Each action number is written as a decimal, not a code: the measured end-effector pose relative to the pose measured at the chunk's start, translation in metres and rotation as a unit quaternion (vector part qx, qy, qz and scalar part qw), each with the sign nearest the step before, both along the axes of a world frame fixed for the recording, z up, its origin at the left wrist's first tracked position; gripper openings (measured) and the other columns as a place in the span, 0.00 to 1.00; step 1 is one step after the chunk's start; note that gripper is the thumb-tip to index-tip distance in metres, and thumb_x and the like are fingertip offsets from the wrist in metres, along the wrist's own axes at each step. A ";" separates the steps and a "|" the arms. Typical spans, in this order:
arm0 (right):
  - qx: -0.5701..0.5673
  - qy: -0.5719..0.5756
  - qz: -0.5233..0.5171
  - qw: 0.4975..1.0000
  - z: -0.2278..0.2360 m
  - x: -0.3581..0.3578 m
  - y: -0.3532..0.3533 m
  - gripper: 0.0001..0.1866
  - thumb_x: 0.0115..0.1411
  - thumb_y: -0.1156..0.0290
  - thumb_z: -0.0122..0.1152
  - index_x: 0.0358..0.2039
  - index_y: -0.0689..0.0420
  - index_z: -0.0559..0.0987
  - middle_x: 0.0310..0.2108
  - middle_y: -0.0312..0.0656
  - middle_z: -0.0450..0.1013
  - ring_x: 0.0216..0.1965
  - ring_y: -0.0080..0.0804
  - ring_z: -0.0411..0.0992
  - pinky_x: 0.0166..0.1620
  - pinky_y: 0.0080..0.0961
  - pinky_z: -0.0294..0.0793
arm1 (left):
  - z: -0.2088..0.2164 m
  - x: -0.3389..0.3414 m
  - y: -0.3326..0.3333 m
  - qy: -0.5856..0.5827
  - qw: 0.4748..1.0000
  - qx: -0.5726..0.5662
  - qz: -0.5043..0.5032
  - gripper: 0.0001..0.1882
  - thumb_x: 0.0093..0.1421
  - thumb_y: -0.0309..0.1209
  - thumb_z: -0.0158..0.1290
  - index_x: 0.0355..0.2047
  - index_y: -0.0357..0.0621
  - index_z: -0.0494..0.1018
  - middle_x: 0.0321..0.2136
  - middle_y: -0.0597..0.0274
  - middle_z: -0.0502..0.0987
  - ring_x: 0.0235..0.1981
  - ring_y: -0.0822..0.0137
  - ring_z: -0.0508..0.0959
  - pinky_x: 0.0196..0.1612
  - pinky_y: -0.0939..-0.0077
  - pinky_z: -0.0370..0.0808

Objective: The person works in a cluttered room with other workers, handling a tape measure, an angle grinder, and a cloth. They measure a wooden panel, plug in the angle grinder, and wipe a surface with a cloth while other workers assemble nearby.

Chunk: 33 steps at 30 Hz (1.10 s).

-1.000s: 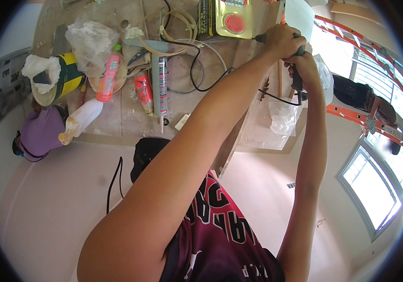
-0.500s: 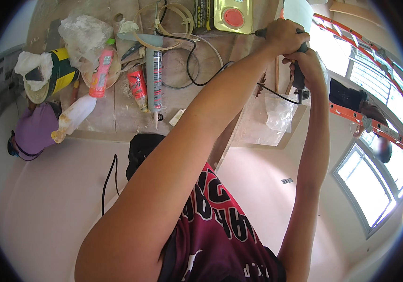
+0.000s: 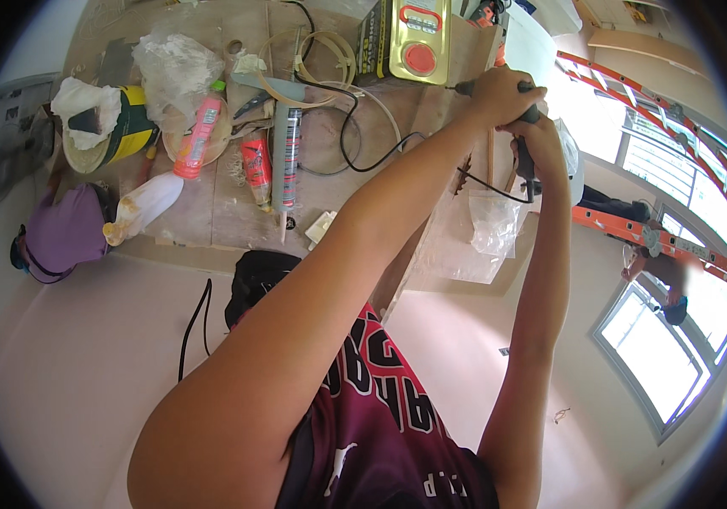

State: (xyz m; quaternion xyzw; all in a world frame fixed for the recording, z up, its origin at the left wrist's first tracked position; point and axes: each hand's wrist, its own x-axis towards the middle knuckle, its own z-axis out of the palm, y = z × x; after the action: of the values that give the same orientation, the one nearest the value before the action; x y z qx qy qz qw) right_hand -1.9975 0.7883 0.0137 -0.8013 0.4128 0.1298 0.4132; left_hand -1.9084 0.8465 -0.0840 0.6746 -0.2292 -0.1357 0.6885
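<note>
Both my hands are closed on a dark corded power drill (image 3: 525, 161) at the far edge of the worktable, right of centre. My left hand (image 3: 501, 97) wraps over the drill's body. Below it, my right hand (image 3: 548, 146) grips the handle, with its fingers partly hidden. The chuck points left, toward a yellow metal can (image 3: 419, 42) with a red cap. A black power cord (image 3: 499, 192) leaves the bottom of the handle. I cannot make out whether the bit touches anything.
On the worktable (image 3: 228, 208) lie a caulking gun (image 3: 285, 161), a pink bottle (image 3: 200, 131), a red tube (image 3: 256, 165), coiled edging strip (image 3: 329, 51) and a green-yellow can (image 3: 136, 127). Plastic sheet (image 3: 495, 225) hangs nearby. An orange ladder (image 3: 609, 222) and another person (image 3: 664, 267) are at right.
The whole view has shifted a little, so the tabletop things sit slightly lower and further right. Both hands keep their grip on the drill. The person by the ladder has changed posture.
</note>
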 end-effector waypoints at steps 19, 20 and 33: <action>0.049 -0.140 -0.181 0.972 0.027 -0.130 0.135 0.19 0.52 0.76 0.61 0.46 0.64 0.81 0.36 0.40 0.83 0.26 0.20 0.72 0.31 0.20 0.71 | -0.076 -0.121 0.221 0.325 0.933 0.010 -0.157 0.24 0.74 0.45 0.50 0.62 0.42 0.68 0.57 0.54 0.74 0.56 0.60 0.76 0.57 0.64 0.74; 0.057 -0.160 -0.189 0.967 0.018 -0.149 0.155 0.20 0.51 0.77 0.59 0.47 0.65 0.81 0.39 0.41 0.83 0.27 0.20 0.73 0.31 0.21 0.73 | -0.069 -0.121 0.236 0.434 0.879 -0.035 -0.194 0.26 0.73 0.46 0.52 0.62 0.43 0.68 0.55 0.55 0.74 0.55 0.60 0.76 0.56 0.64 0.75; -0.003 -0.232 -0.247 0.941 -0.078 -0.254 0.273 0.36 0.62 0.60 0.72 0.67 0.58 0.69 0.46 0.52 0.81 0.49 0.46 0.79 0.53 0.37 0.77 | 0.020 -0.125 0.361 0.606 0.772 -0.001 -0.190 0.24 0.61 0.39 0.60 0.50 0.34 0.70 0.39 0.51 0.78 0.34 0.54 0.84 0.42 0.59 0.84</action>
State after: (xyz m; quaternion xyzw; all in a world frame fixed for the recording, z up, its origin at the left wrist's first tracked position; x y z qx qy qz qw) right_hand -2.2513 1.0614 -0.0645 -0.6830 0.4908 -0.1672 0.5145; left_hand -2.0331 1.2079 -0.0635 0.3948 0.1121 -0.6443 0.6453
